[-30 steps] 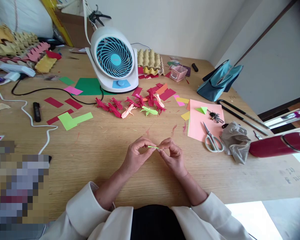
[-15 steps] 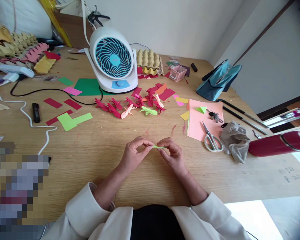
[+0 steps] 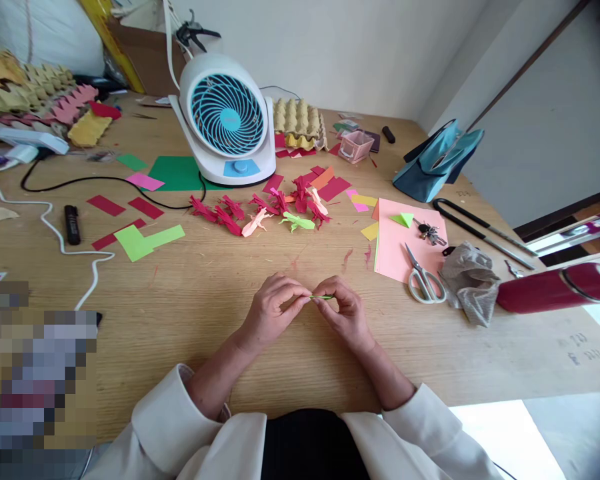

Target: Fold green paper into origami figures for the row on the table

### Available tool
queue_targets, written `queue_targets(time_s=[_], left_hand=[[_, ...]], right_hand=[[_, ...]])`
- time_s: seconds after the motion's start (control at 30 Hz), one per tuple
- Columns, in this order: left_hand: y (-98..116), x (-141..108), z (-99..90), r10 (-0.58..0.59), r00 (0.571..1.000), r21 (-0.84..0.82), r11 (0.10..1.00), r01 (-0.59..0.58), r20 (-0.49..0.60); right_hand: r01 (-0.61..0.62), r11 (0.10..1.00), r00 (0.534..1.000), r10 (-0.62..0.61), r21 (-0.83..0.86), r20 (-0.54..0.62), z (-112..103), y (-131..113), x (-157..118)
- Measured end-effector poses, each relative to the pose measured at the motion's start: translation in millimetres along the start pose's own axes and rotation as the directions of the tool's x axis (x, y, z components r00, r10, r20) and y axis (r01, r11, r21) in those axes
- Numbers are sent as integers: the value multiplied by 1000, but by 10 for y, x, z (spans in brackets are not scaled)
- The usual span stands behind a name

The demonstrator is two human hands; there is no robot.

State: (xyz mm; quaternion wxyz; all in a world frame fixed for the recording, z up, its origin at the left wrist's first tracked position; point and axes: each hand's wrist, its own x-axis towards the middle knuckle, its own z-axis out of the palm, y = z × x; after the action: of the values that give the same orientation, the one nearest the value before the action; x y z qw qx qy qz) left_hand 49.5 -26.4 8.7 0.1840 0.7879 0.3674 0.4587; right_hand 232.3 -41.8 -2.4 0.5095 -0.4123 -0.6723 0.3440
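Note:
Between my fingertips is a small folded piece of green paper (image 3: 322,297), seen nearly edge-on as a thin strip. My left hand (image 3: 274,308) pinches its left end with thumb and forefinger. My right hand (image 3: 347,313) pinches it from the other side, fingers curled. Both hands are just above the wooden table. Beyond them lies a group of folded paper figures, mostly red (image 3: 227,220), with a light green figure (image 3: 299,222) and a pale pink figure (image 3: 255,223) among them. Most of the held paper is hidden by my fingers.
A white fan (image 3: 273,143) stands behind the figures. Green paper (image 3: 135,244) and a black marker (image 3: 73,225) lie left. On the right are pink sheets (image 3: 390,250), scissors (image 3: 423,280), keys (image 3: 430,233), a grey cloth (image 3: 470,280), a red bottle (image 3: 540,290) and a blue bag (image 3: 425,173).
My left fingers have shifted slightly right along the green paper, and less of it shows between the hands. Its angle has turned a little. The things on the table have stayed put.

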Motion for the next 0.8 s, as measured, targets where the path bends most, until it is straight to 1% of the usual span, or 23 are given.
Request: queue_targets(time_s=[0.13, 0.33, 0.43, 0.53, 0.67, 0.8], left_hand=[[-17, -21, 16, 20, 999, 45, 999, -22, 41], [-10, -29, 17, 69, 992, 168, 982, -86, 105], [1, -25, 20, 78, 991, 212, 972, -99, 106], [4, -25, 31, 67, 993, 230, 969, -88, 98], [-1, -30, 41, 34, 997, 218, 975, -50, 75], [-5, -36, 37, 31, 998, 188, 981, -42, 62]], right_hand=[[14, 999, 1000, -13, -39, 9, 6, -15, 6], [30, 997, 999, -29, -69, 26, -2, -30, 11], [16, 997, 999, -13, -73, 35, -2, -29, 10], [15, 998, 1000, -13, -59, 27, 1, -12, 13], [19, 999, 1000, -20, -32, -13, -8, 8, 19], [1, 999, 1000, -1, -43, -3, -23, -10, 22]])
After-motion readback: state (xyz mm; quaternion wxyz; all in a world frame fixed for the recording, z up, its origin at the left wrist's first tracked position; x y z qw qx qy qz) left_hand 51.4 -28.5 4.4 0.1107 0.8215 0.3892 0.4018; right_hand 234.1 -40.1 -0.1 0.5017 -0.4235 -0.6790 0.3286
